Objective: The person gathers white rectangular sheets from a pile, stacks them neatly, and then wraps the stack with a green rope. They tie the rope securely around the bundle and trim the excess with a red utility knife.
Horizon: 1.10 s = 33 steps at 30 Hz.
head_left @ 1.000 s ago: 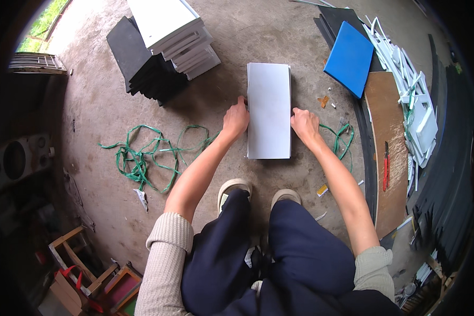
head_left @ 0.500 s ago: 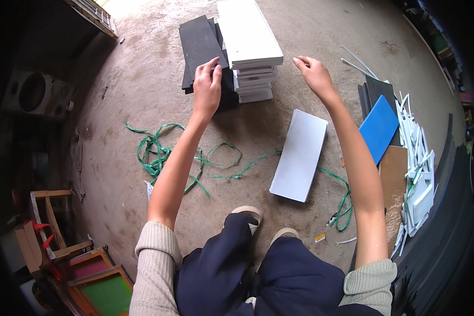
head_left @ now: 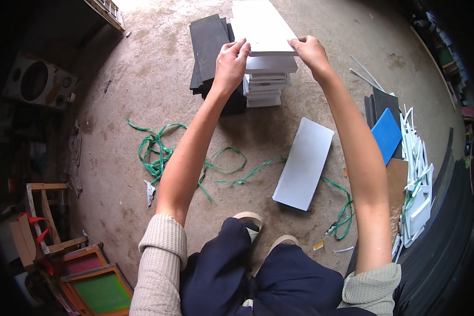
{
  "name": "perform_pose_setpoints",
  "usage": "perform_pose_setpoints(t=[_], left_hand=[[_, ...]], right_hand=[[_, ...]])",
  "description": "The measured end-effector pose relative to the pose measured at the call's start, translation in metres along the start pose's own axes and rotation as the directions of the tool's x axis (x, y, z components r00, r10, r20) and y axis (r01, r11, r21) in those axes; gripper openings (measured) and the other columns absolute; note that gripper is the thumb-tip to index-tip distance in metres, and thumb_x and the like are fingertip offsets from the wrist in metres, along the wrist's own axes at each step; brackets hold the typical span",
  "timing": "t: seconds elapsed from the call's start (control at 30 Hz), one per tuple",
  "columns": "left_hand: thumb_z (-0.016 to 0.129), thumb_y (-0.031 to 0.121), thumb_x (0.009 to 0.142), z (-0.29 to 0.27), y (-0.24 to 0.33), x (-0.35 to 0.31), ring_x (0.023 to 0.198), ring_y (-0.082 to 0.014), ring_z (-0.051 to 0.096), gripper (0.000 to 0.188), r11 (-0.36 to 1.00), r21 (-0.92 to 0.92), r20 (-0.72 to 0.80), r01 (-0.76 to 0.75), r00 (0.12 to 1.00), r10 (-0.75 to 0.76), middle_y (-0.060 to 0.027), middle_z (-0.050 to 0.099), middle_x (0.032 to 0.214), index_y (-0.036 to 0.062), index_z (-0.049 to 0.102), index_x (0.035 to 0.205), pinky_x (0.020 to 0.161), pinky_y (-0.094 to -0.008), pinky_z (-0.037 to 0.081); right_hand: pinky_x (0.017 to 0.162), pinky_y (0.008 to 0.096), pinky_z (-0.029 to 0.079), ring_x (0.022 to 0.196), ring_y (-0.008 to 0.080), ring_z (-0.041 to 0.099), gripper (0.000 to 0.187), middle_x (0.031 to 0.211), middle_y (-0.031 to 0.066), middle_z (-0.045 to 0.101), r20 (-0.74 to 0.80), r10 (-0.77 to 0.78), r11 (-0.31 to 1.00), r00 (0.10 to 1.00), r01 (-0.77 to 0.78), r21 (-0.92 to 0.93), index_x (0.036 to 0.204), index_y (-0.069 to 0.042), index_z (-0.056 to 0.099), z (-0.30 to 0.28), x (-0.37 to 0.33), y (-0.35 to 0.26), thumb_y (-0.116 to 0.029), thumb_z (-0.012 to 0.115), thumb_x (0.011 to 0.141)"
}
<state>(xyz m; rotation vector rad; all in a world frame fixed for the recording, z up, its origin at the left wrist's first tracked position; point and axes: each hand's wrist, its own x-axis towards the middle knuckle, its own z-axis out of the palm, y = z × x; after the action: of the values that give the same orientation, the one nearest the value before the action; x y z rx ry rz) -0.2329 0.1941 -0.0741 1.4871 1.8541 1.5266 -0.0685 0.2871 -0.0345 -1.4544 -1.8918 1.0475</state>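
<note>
A white rectangular board (head_left: pixel 263 29) is raised at its near edge above a stack of white boards (head_left: pixel 268 87). My left hand (head_left: pixel 231 64) pinches its near left corner, and my right hand (head_left: pixel 312 55) grips the near right corner. Left of this stack, touching or almost so, is a pile of black boards (head_left: pixel 209 47). Closer to my feet lies a separate white board or small pile (head_left: pixel 304 164), with green plastic twine (head_left: pixel 255 171) running to its left side. More of that twine shows at its right, apparently passing underneath.
On the right are a blue board (head_left: pixel 387 135), a brown board (head_left: pixel 396 181) and a bundle of white strips (head_left: pixel 418 200). Tangled green twine (head_left: pixel 154 152) lies left of my arms. Wooden frames (head_left: pixel 97 289) and a speaker-like box (head_left: pixel 36 79) stand at far left.
Both hands have closed on the near corners of the top white board. That board's near edge has come up off the stack. My view has shifted slightly.
</note>
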Motion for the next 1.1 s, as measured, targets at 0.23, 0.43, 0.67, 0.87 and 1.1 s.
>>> perform_pose_setpoints(t=[0.23,0.43,0.67,0.87,1.1], left_hand=[[0.052,0.031,0.085,-0.005,-0.009,-0.001,0.108,-0.0177,0.05,0.046,0.949,-0.051,0.22,0.312,0.93,-0.294,-0.0152,0.056,0.111,0.0012,0.046,0.12,0.088,-0.0278,0.04],[0.07,0.028,0.071,-0.01,-0.006,-0.005,0.096,-0.0211,0.058,0.06,0.924,-0.187,0.153,0.334,0.939,-0.308,-0.0231,0.057,0.105,-0.0009,0.044,0.117,0.084,-0.0299,0.044],[0.072,0.013,0.069,0.01,0.054,-0.075,0.098,-0.0239,0.056,0.066,0.806,-0.509,0.42,0.303,0.904,-0.075,-0.0228,0.049,0.116,-0.0001,0.034,0.122,0.077,-0.03,0.049],[0.065,0.026,0.077,0.047,0.028,-0.148,0.119,-0.0284,0.038,0.058,0.889,-0.316,0.605,0.331,0.792,-0.08,-0.0202,0.044,0.122,0.0053,0.035,0.123,0.098,-0.0399,0.033],[0.057,0.021,0.082,0.053,-0.015,-0.187,0.112,-0.0214,0.045,0.044,0.892,-0.199,0.655,0.406,0.732,-0.187,-0.0119,0.049,0.119,0.0057,0.04,0.12,0.095,-0.0352,0.035]], right_hand=[[0.087,0.0333,0.04,0.092,0.0224,0.055,0.05,0.096,0.021,0.057,0.135,0.15,0.965,0.979,-0.175,0.193,0.104,0.01,0.051,0.015,0.01,0.023,-0.034,0.057,0.081],[0.089,0.0319,0.039,0.1,0.0269,0.053,0.06,0.104,0.0254,0.052,0.29,0.076,0.906,0.954,-0.187,0.379,0.112,0.016,0.04,0.014,0.007,0.016,-0.032,0.058,0.08],[0.076,0.0281,0.048,0.092,0.0267,0.057,0.08,0.103,0.0275,0.051,0.036,0.063,0.95,0.997,-0.071,0.303,0.118,0.012,0.032,-0.062,-0.09,0.016,-0.041,0.066,0.069],[0.073,0.0412,0.046,0.085,0.0397,0.058,0.068,0.089,0.0295,0.057,-0.392,0.032,0.923,0.919,-0.178,-0.341,0.116,0.011,0.032,-0.066,-0.212,0.054,-0.028,0.065,0.072],[0.07,0.0428,0.049,0.085,0.0377,0.058,0.066,0.106,0.0276,0.048,-0.348,0.273,0.702,0.897,-0.433,-0.565,0.119,0.006,0.027,0.005,-0.274,0.129,-0.024,0.063,0.074]])
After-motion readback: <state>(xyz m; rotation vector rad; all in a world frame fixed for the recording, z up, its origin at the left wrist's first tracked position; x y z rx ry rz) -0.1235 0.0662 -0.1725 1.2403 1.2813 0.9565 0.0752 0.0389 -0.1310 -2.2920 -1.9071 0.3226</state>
